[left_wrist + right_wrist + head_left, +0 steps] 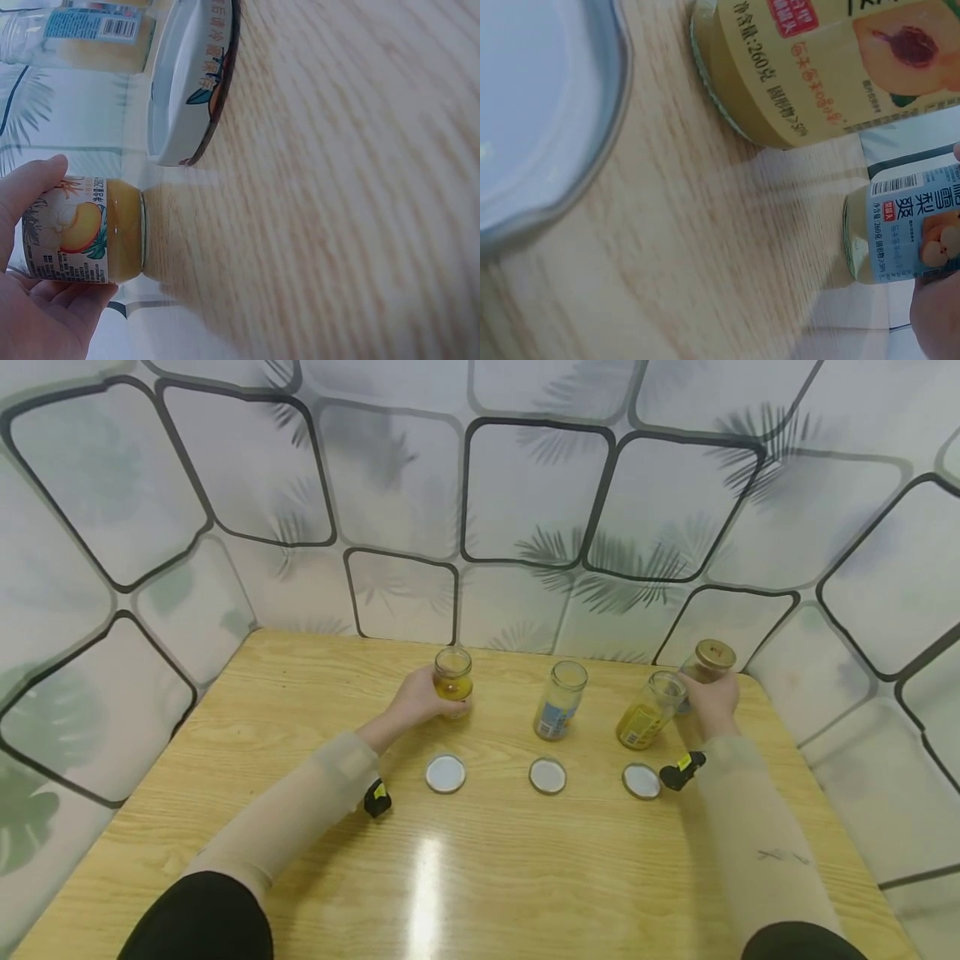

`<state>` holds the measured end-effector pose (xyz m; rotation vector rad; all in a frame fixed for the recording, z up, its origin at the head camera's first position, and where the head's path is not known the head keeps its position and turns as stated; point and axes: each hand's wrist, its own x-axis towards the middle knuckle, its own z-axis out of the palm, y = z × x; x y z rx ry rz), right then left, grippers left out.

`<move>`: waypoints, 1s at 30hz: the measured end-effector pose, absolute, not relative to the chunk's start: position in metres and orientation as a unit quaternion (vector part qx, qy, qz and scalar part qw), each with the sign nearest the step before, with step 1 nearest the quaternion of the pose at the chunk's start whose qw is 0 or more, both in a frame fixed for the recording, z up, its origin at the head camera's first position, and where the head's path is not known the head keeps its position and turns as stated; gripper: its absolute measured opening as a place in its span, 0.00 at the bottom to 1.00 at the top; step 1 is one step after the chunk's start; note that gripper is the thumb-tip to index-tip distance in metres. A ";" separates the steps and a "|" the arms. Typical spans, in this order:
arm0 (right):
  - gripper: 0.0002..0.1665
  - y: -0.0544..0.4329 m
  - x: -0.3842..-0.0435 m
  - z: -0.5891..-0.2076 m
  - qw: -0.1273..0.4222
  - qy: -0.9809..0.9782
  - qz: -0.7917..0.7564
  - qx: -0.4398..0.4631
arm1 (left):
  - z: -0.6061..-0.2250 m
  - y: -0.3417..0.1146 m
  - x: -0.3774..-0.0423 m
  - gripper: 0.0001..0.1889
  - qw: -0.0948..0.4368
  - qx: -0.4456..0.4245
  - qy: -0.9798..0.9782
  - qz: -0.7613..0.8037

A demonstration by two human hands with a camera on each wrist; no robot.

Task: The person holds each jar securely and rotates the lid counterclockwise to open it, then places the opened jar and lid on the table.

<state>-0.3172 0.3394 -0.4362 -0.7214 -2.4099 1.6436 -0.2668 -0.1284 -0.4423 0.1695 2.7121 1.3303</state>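
Note:
My left hand (417,695) grips a lidless glass jar (453,682) of yellow fruit, upright at the table's left-middle. In the left wrist view, thumb and fingers wrap this jar (75,232), whose label pictures a peach. At the far right, my right hand (714,700) holds a jar with a gold lid (715,653). Its blue label (922,217) shows in the right wrist view, while much of that hand is out of frame. Between the hands stand two lidless jars: a blue-labelled jar (557,710) and a yellow-labelled jar (643,720), the latter close to my right hand.
Three loose lids, a left lid (446,773), a middle lid (547,775) and a right lid (641,781), lie pale side up in front of the jars. The wooden table (495,868) meets a patterned wall covering (405,485) at the back and sides.

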 end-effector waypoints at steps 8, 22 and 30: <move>0.21 0.346 -0.314 -0.432 0.088 -0.762 0.606 -0.210 | -0.442 -0.128 -0.267 0.38 0.059 0.061 0.893 0.443; 0.16 0.351 -0.315 -0.328 0.141 -0.792 0.580 -0.132 | -0.439 -0.131 -0.268 0.39 0.061 0.060 0.888 0.451; 0.14 0.335 -0.306 -0.285 0.168 -0.829 0.524 -0.099 | -0.440 -0.130 -0.266 0.39 0.061 0.063 0.890 0.448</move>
